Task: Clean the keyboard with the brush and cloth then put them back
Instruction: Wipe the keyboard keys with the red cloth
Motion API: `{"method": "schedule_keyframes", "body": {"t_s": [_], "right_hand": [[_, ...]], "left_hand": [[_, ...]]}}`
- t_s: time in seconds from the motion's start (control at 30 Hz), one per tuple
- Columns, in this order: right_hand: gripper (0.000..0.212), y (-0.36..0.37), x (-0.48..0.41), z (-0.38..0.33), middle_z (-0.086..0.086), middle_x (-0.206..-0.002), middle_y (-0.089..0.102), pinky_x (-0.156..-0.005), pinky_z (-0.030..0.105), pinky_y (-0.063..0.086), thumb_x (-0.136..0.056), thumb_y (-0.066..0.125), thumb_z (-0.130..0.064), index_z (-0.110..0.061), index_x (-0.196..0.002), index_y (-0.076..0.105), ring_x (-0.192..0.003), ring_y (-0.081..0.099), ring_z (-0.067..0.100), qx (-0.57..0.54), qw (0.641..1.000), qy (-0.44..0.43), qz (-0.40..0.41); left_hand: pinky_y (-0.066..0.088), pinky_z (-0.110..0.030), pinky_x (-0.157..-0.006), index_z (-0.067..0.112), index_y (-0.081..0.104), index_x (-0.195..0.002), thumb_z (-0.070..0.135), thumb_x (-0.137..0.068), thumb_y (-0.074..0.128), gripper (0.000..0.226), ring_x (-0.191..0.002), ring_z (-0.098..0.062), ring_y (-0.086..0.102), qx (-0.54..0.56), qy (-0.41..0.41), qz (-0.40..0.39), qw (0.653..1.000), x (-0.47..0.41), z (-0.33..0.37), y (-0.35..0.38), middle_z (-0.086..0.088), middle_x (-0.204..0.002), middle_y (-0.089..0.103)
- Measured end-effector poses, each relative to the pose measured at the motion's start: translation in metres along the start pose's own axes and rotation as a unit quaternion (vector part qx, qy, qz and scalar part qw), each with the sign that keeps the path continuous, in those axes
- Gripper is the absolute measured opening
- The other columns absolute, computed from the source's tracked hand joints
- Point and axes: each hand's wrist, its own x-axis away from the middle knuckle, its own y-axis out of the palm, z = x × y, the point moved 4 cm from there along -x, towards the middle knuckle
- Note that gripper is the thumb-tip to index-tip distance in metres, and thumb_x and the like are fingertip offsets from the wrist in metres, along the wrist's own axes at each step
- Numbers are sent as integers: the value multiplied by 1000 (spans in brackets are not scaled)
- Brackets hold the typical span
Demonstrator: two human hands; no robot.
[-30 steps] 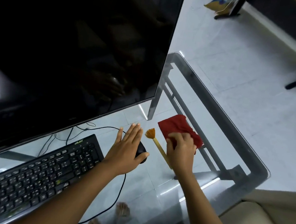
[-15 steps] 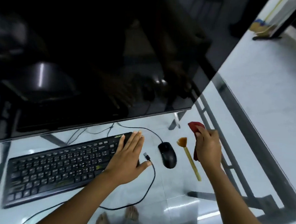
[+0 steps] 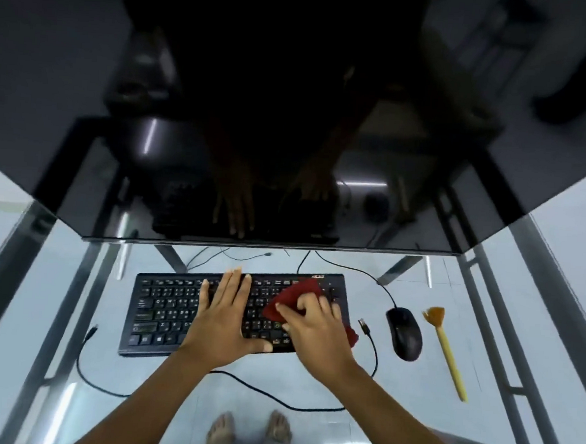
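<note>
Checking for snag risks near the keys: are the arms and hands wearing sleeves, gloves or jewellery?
Nothing worn shows. The left hand and right hand are bare, without gloves, rings or a watch; both forearms are bare down to the picture's edge, no sleeves in view.

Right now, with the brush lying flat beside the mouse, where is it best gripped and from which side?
Pinch the brush at mid-handle, from above on its right: the yellow handle lies flat on the glass desk, bristles fan at the far end, and the mouse crowds its left.
</note>
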Motion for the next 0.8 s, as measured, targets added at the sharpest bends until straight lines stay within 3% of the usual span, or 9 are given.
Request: {"method": "schedule_keyframes", "body": {"t_s": [0.07,0.13,0.23,0.27,0.4,0.5,0.6,0.7,0.8], "right_hand": [[47,7,-1,12,-2,-92,54,-70,36,45,-75,80,-25,-38,-117,67,-80,53,22,45,998,23,22],[50,0,-5,38,2,-94,55,-73,39,45,-75,80,-16,-36,-119,67,-82,54,26,61,988,124,71],[38,-4,-11,42,0,-101,50,-77,39,44,-90,64,-20,-36,-125,63,-88,48,23,-30,958,274,72],[34,4,-13,29,-2,-105,50,-79,38,44,-95,54,-25,-39,-125,61,-93,47,20,-67,962,261,35],[29,19,-14,-19,0,-112,60,-81,37,48,-100,41,-34,-33,-124,58,-98,57,20,-95,995,7,-38],[36,3,-23,21,-8,-83,68,-70,33,49,-93,48,-63,-29,-81,51,-76,63,7,-24,996,83,-2],[37,0,-25,40,-7,-76,63,-76,42,52,-91,48,-64,-31,-76,45,-75,64,15,-32,979,199,38],[12,16,-23,-9,-7,-103,62,-79,29,48,-99,42,-49,-42,-96,52,-91,59,12,-91,993,72,-11],[26,5,-23,3,-15,-77,60,-65,21,47,-98,50,-49,-27,-85,48,-72,60,5,-50,996,68,-12]], "left_hand": [[-18,-47,-114,18,-6,-153,94,-56,42,133,-143,-13,-27,-1,4,11,1000,0,-4,1,0,-159,-20],[-17,-48,-115,18,-3,-154,95,-56,42,132,-144,-13,-24,-3,12,24,1000,-1,-5,2,0,-160,-16],[-16,-49,-115,16,-1,-154,96,-56,37,132,-144,-14,-23,-19,23,24,999,-1,-6,4,-2,-160,-13],[-16,-49,-116,16,0,-154,97,-56,36,132,-145,-14,-21,-25,24,25,999,-1,-7,5,-2,-160,-11],[-7,-52,-114,12,12,-153,100,-56,26,131,-148,-19,-6,-60,22,9,998,-1,-9,10,-7,-161,4],[-4,-53,-114,12,13,-153,100,-56,23,132,-148,-20,-5,-67,20,9,998,-2,-9,10,-8,-161,4],[-5,-53,-114,11,13,-153,100,-56,23,131,-148,-20,-5,-67,24,13,997,-1,-8,8,-8,-161,4],[-5,-53,-114,11,15,-153,99,-56,23,131,-148,-20,-4,-68,22,9,997,-1,-8,9,-8,-161,4],[0,-53,-114,10,20,-152,99,-58,24,129,-148,-22,3,-70,20,4,997,0,-9,9,-9,-160,11]]}}
